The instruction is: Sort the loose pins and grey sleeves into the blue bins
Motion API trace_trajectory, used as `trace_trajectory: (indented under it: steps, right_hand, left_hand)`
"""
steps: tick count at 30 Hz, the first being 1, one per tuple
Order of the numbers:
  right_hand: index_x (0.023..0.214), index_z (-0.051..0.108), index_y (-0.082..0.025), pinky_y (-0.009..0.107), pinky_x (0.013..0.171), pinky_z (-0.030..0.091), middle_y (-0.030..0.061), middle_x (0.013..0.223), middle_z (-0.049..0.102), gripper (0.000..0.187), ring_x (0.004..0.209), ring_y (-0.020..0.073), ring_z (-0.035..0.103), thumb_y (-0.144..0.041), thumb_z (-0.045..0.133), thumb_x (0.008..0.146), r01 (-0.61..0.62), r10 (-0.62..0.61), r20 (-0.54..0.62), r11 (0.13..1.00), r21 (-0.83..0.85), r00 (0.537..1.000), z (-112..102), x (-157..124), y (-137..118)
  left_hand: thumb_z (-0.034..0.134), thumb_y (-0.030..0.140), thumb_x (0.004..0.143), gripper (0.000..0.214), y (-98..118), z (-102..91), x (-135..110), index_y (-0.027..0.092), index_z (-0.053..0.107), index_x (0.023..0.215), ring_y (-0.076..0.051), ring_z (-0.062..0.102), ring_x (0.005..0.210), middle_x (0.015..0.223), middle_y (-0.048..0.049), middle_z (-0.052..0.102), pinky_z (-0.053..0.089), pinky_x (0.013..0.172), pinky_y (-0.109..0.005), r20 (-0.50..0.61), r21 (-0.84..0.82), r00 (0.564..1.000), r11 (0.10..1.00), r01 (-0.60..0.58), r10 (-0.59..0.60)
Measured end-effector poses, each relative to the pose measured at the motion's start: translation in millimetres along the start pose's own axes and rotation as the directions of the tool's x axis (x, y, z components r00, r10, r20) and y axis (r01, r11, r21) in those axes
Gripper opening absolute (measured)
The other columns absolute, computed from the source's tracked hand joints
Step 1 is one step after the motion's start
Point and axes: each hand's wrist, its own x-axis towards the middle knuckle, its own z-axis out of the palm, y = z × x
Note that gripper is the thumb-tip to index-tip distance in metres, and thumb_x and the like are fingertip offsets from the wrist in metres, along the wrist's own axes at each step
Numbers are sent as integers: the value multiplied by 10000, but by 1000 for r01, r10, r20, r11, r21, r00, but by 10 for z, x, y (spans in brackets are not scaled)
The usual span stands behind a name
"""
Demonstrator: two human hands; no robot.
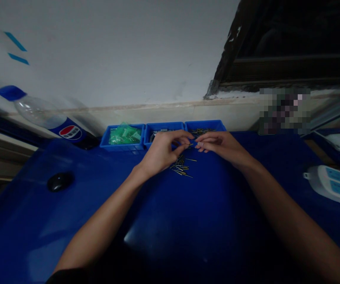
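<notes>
My left hand [166, 148] is closed in a pinch, with the end of a thin brass-coloured metal pin [190, 144] showing at its fingertips. Facing it, my right hand [217, 142] has its thumb and fingers drawn together; what they hold, if anything, is too small to make out. The fingertips of both hands nearly meet just in front of the blue bins. Below my left hand, a loose pile of thin metal pins [181, 169] lies on the blue tabletop [170, 221], partly hidden by that hand.
Along the wall stand a blue bin [122, 148] of green bagged parts [124, 135], a middle bin [165, 125] of grey parts, and a right bin [205, 123] of pins. A cola bottle [48, 114] and black mouse [59, 182] are left; a power strip [335, 185] lies right.
</notes>
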Motion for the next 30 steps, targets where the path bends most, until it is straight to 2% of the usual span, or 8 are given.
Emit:
trace_trajectory:
  steps: [4, 9, 14, 18, 21, 24, 27, 30]
  right_hand:
    - [995, 820, -264, 378, 784, 606, 30, 854, 827, 223, 823, 222, 771, -355, 820, 792, -26, 22, 57, 998, 62, 998, -2, -16, -36]
    - [1021, 833, -261, 389, 834, 609, 43, 892, 836, 237, 841, 222, 778, -307, 824, 789, -46, 37, 84, 993, 113, 996, -1, -37, -53]
    - [940, 849, -271, 415, 879, 613, 37, 868, 838, 206, 851, 237, 786, -281, 856, 734, -85, 73, 94, 988, 132, 993, 34, -53, -62]
    - [920, 852, -279, 419, 874, 611, 34, 850, 833, 192, 841, 237, 786, -268, 854, 729, -78, 66, 89, 986, 145, 994, 43, -48, -64]
    - [897, 849, -261, 411, 830, 606, 39, 813, 818, 167, 805, 231, 770, -295, 859, 734, -34, 29, 38, 992, 122, 999, 3, -34, -70]
    - [853, 837, -249, 411, 765, 598, 44, 793, 800, 153, 774, 237, 748, -331, 874, 729, 23, -16, -140, 999, 46, 990, -81, -21, -80]
    - [887, 836, -244, 418, 748, 594, 51, 825, 800, 184, 775, 246, 742, -319, 877, 724, 30, -34, -295, 999, -18, 955, -171, -18, -88]
    - [957, 834, -246, 425, 731, 595, 50, 823, 798, 242, 773, 254, 743, -332, 866, 733, 16, -25, -321, 999, -30, 947, -215, -21, -99]
  left_hand:
    - [665, 173, 918, 320, -27, 22, -3, 164, 696, 1236, -173, 770, 932, 999, -68, 793, 635, 869, -292, -33, -72, 996, 995, 76, -78]
    - [770, 209, 840, 468, -78, 40, -5, 155, 622, 1281, -163, 777, 843, 994, -67, 772, 655, 844, -282, -42, -202, 992, 973, 107, -118]
    - [795, 225, 818, 393, -53, 63, 0, 177, 636, 1175, -148, 764, 766, 921, -36, 761, 651, 772, -259, -43, -209, 989, 969, 132, -144]
    - [754, 233, 863, 341, -45, 65, 2, 187, 620, 1174, -155, 770, 765, 914, -37, 777, 642, 753, -260, -11, -206, 987, 966, 154, -160]
    - [658, 242, 956, 226, -107, 50, -1, 165, 652, 1169, -168, 768, 795, 924, -51, 794, 626, 774, -293, 26, -29, 994, 994, 107, -106]
    - [566, 147, 988, 203, -200, 46, -20, 156, 727, 1113, -204, 766, 950, 1036, -86, 804, 594, 902, -357, 152, 259, 988, 966, -5, -36]
    - [536, 51, 956, 296, -255, 67, -55, 156, 755, 1126, -223, 752, 1040, 1106, -124, 792, 572, 940, -359, 285, 424, 955, 904, -48, -83]
    - [539, 15, 925, 299, -255, 94, -80, 150, 767, 1063, -220, 748, 1003, 1044, -133, 787, 571, 881, -327, 349, 513, 925, 857, -54, -151]
